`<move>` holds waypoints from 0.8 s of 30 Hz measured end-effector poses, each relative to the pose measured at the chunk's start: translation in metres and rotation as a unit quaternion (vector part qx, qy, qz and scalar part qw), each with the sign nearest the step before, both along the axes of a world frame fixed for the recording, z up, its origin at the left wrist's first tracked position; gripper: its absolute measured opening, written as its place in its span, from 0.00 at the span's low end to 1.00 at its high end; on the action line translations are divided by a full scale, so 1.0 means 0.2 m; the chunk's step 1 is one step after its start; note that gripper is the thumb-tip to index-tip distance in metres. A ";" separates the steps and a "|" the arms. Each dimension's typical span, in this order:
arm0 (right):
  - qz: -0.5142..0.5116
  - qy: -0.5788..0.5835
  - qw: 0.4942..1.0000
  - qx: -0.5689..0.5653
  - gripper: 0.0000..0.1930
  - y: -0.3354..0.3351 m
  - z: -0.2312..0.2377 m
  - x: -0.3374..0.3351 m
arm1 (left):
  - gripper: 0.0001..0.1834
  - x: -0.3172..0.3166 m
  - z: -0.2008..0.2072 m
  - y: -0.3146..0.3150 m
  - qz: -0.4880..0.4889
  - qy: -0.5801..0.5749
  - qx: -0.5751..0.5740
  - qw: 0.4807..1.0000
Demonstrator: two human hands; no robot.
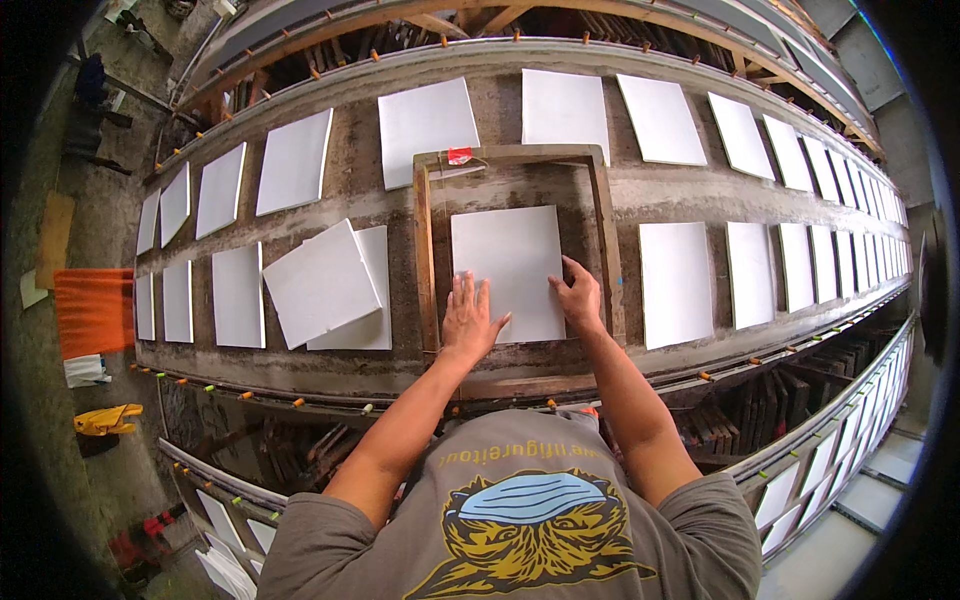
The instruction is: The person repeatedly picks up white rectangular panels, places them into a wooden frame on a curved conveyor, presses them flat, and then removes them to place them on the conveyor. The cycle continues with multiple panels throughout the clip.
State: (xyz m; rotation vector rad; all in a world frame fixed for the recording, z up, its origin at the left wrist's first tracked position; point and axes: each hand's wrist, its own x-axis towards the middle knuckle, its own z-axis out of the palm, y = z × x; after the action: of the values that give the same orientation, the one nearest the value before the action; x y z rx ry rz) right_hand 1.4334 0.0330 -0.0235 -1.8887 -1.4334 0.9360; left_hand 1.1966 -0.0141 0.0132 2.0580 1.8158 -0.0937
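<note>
A white rectangular sheet (507, 262) lies flat inside a wooden frame (426, 250) on a long worn worktable (400, 205). My left hand (470, 318) rests flat on the sheet's lower left edge, fingers spread. My right hand (579, 296) presses the sheet's lower right edge, fingers bent, next to the frame's right bar. A small red tag (459, 155) sits on the frame's top bar.
Several white sheets lie in two rows along the table. One tilted sheet (318, 283) lies on top of another left of the frame. Racks of wooden frames (760, 400) stand below the table. An orange cloth (93, 312) and a yellow object (105, 419) are at the left.
</note>
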 end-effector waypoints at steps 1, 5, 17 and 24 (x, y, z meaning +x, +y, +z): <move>0.003 -0.001 1.000 -0.008 0.28 0.00 0.01 0.00 | 0.47 0.00 0.00 0.00 0.003 -0.002 0.001 1.000; 0.024 -0.001 1.000 0.007 0.30 0.00 -0.04 0.02 | 0.46 0.01 0.02 0.00 0.001 0.011 -0.002 1.000; 0.241 -0.252 0.917 0.193 0.26 -0.07 0.09 -0.13 | 0.41 0.19 -0.21 0.15 0.015 0.005 0.072 0.997; 0.287 -0.272 0.912 0.105 0.33 0.06 -0.01 -0.19 | 0.40 0.18 -0.22 0.14 0.016 -0.004 0.040 0.999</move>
State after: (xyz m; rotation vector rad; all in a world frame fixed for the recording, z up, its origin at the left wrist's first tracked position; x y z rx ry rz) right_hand 1.3964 0.0443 -0.0252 -1.6532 -2.4053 0.4610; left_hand 1.2334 0.0130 -0.0310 2.0792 1.8745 -0.0046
